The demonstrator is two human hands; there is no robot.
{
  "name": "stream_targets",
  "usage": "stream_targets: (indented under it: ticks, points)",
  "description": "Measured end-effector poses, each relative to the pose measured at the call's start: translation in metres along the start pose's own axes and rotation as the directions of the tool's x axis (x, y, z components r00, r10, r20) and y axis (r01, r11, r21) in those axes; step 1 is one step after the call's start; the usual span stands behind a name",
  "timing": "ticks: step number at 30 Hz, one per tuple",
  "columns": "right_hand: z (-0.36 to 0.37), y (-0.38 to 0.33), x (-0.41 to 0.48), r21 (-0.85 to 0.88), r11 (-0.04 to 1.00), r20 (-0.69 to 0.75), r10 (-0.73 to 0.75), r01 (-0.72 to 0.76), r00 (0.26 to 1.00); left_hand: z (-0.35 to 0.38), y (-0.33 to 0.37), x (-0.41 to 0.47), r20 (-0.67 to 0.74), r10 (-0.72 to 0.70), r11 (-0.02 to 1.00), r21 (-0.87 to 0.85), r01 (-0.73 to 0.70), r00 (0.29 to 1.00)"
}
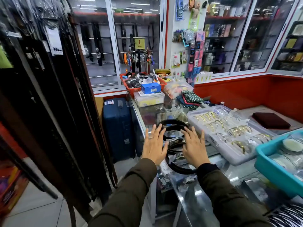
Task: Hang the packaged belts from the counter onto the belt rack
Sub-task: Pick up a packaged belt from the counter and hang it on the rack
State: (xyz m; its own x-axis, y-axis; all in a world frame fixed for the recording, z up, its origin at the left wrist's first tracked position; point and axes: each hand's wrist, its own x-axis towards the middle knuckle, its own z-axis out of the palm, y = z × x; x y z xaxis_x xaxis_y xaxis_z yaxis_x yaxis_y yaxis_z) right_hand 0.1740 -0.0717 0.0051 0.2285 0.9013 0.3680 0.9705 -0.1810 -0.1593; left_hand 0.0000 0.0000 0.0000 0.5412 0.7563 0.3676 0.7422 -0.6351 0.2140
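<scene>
A pile of coiled black packaged belts in clear wrap lies on the glass counter near its left edge. My left hand hovers with fingers spread over the pile's left side, and my right hand is spread over its right side. Neither hand holds a belt; whether the palms touch the wrap is unclear. The belt rack, full of long dark belts hanging in plastic sleeves, fills the left of the view, close beside my left arm.
A clear tray of bangles and a turquoise tub sit right of the pile. Further back are a red basket with a blue box and folded cloths. A blue suitcase stands on the floor between rack and counter.
</scene>
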Motion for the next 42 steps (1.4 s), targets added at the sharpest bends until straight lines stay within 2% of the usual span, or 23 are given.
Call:
stream_targets:
  ticks: [4, 6, 8, 15, 20, 28, 32, 36, 38, 40, 42]
  points:
    - [0.006, 0.012, -0.007, -0.098, 0.995, 0.355, 0.008, 0.029, 0.935, 0.018, 0.004, -0.004, 0.290, 0.075, 0.997, -0.027, -0.071, 0.954]
    - [0.010, 0.012, -0.007, -0.093, 0.994, 0.431, -0.007, 0.052, 0.902, 0.024, 0.009, -0.005, 0.368, 0.114, 0.993, -0.029, -0.111, 0.923]
    - [0.010, 0.011, -0.005, -0.041, 0.999, 0.435, -0.013, 0.035, 0.900, 0.026, 0.014, -0.004, 0.396, 0.128, 0.991, -0.018, -0.131, 0.909]
    - [0.013, 0.019, -0.007, -0.059, 0.998, 0.348, -0.004, 0.026, 0.938, 0.030, 0.022, -0.001, 0.298, 0.102, 0.991, 0.057, -0.125, 0.949]
    - [0.000, 0.014, -0.009, -0.004, 0.999, 0.262, -0.034, 0.036, 0.964, 0.027, 0.021, -0.002, 0.201, 0.091, 0.996, 0.000, -0.093, 0.975]
    - [-0.020, -0.026, 0.010, 0.010, 0.980, 0.043, -0.201, 0.201, 0.979, -0.005, -0.015, -0.010, -0.103, 0.110, 0.993, -0.020, -0.112, 0.989]
    - [-0.029, -0.065, 0.024, 0.047, 0.952, 0.036, -0.305, 0.303, 0.952, -0.040, -0.049, -0.023, -0.210, 0.097, 0.994, -0.023, -0.104, 0.973]
    - [-0.032, -0.107, 0.032, 0.144, 0.929, 0.061, -0.351, 0.340, 0.934, -0.070, -0.080, -0.044, -0.344, -0.022, 0.999, -0.032, 0.011, 0.939]
    - [-0.031, -0.127, 0.036, 0.247, 0.909, 0.073, -0.362, 0.335, 0.929, -0.081, -0.094, -0.055, -0.390, -0.145, 0.987, -0.125, 0.103, 0.909]
    - [-0.030, -0.145, 0.039, 0.400, 0.864, 0.098, -0.372, 0.305, 0.923, -0.090, -0.101, -0.064, -0.368, -0.337, 0.902, -0.391, 0.185, 0.867]
    - [-0.027, -0.164, 0.042, 0.548, 0.791, 0.118, -0.398, 0.274, 0.910, -0.102, -0.103, -0.072, -0.284, -0.525, 0.701, -0.678, 0.219, 0.802]
